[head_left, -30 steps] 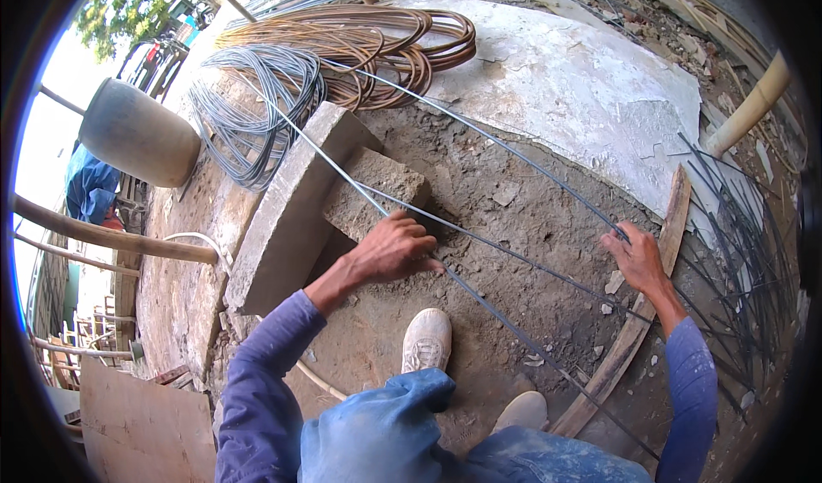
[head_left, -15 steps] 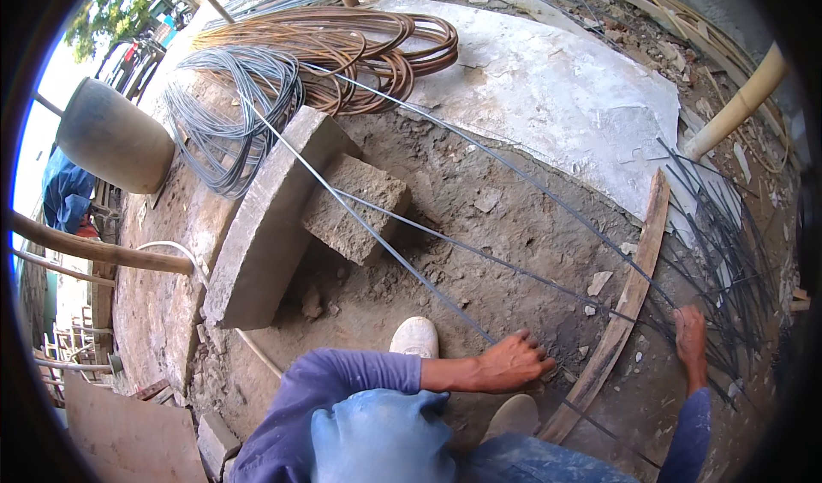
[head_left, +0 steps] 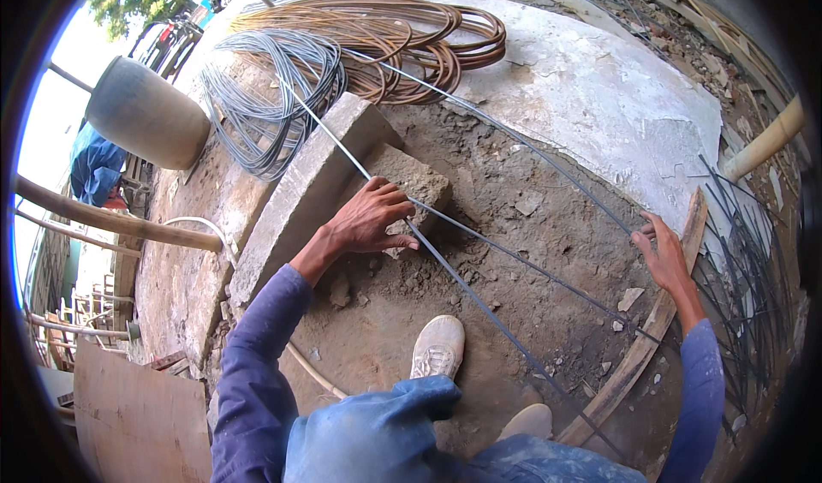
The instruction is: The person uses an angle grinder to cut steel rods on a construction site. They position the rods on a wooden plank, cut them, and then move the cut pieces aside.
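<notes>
While the left arm reaches out: the left hand (head_left: 372, 217) lies over the near rod (head_left: 488, 307), fingers bent across it and thumb held apart; I cannot tell whether it grips.
Right hand: poised at the far rod (head_left: 548, 159), fingers partly curled with gaps between them; whether they pinch the rod, I cannot tell.
Near rod: runs from the far left, under the left hand, then down to the near right, past the shoes.
Middle rod (head_left: 514, 259): appears beside the left hand and slants right, reaching the wooden strip.
Far rod: stretches from the coils at the far left to the right hand.
Coils: grey wire (head_left: 312, 46) is looped at the far left, with rusty rod (head_left: 479, 33) in wide loops just beyond and right of it.
Concrete: a long beam (head_left: 300, 183) lies left of centre, a rough block (head_left: 419, 170) against its right side.
Right side: the wooden strip (head_left: 625, 384) lies on the ground (head_left: 479, 354); farther right is a heap of dark rods (head_left: 741, 286).
Far side: a pale flat patch (head_left: 616, 98) spreads beyond the far rod.
Left side: a barrel (head_left: 150, 110) leans beyond a bamboo pole (head_left: 120, 217).
Near edge: two pale shoes (head_left: 438, 346).
</notes>
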`<state>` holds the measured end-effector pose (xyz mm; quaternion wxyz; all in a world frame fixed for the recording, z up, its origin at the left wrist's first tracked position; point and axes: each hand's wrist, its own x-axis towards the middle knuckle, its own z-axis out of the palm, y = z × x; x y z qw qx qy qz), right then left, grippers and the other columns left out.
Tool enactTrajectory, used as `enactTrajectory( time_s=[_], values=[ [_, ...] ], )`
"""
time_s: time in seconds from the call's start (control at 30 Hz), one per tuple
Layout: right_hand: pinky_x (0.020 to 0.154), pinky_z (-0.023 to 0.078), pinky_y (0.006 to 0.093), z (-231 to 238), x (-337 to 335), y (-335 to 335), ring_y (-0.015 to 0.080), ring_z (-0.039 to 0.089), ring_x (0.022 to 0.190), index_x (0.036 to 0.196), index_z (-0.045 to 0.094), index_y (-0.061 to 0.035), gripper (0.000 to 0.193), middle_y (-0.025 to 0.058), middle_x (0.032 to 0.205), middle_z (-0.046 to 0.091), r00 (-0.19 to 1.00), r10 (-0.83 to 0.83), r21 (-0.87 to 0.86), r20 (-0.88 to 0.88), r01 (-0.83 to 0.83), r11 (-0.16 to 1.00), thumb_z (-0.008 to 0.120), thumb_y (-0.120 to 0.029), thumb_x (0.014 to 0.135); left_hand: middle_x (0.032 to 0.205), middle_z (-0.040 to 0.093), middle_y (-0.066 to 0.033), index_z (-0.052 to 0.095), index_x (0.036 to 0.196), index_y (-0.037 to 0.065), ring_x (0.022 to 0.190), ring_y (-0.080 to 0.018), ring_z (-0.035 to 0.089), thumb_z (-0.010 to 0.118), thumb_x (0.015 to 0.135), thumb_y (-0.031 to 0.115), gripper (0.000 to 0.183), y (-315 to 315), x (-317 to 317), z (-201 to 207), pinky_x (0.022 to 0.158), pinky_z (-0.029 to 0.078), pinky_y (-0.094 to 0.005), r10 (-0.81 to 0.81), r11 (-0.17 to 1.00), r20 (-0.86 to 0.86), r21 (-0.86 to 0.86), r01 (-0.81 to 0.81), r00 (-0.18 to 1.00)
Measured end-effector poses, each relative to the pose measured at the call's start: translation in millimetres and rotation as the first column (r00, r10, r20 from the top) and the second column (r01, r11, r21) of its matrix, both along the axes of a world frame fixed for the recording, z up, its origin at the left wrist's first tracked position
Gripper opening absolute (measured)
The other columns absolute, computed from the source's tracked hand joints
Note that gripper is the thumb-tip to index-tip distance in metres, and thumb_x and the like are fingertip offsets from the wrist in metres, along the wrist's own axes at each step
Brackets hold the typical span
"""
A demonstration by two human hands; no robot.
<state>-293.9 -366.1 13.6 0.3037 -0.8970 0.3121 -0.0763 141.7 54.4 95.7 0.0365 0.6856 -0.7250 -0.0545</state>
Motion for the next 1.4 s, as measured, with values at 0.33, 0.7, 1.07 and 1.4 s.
enactTrajectory(
  time_s=[0.33,0.7,1.07,1.4],
  values=[
    [0.063,0.045,0.0484,-16.3,68.0,38.6,0.0371,0.058,0.063,0.106,0.071,0.0018,0.041,0.0234,0.074,0.058,0.982,0.067,-0.006,0.178,-0.067,0.998,0.063,-0.037,0.114,0.081,0.060,-0.0086,0.065,0.087,0.009,0.087,-0.0309,0.064,0.067,0.102,0.066,0.059,-8.1,-7.0,-9.6,0.085,0.047,-0.0455,-0.029,0.997,0.035,0.074,0.027,0.999],
    [0.063,0.044,0.0511,-15.5,-31.5,29.7,0.0455,0.058,0.066,0.096,0.063,0.0035,0.035,0.0274,0.075,0.056,0.997,-0.007,-0.083,0.076,0.013,0.996,0.064,-0.026,0.114,0.065,0.059,-0.0064,0.061,0.073,0.009,0.065,-0.0314,0.062,0.057,0.103,0.076,0.073,-16.7,-108.3,-25.8,0.071,0.048,-0.0464,-0.099,0.995,-0.135,-0.037,0.095,0.986],
    [0.069,0.044,0.0548,-4.2,-256.0,24.2,0.0509,0.058,0.076,0.090,0.057,0.0038,0.034,0.0280,0.080,0.058,0.965,-0.219,-0.216,-0.147,0.185,0.959,0.064,-0.023,0.110,0.064,0.068,-0.0144,0.068,0.073,0.005,0.064,-0.0344,0.074,0.057,0.108,0.065,0.070,-50.0,-318.7,-39.2,0.059,0.055,-0.0463,-0.181,0.977,-0.400,0.027,0.209,0.899],
    [0.081,0.045,0.0590,7.9,-349.1,42.9,0.0532,0.058,0.090,0.095,0.058,0.0036,0.030,0.0281,0.092,0.061,0.935,-0.277,-0.264,-0.223,0.215,0.940,0.063,-0.023,0.108,0.075,0.076,-0.0182,0.077,0.084,0.006,0.074,-0.0354,0.079,0.066,0.105,0.034,0.037,-56.4,-401.9,-87.4,0.065,0.061,-0.0486,-0.217,0.899,-0.526,0.220,0.379,0.822]
  ],
)
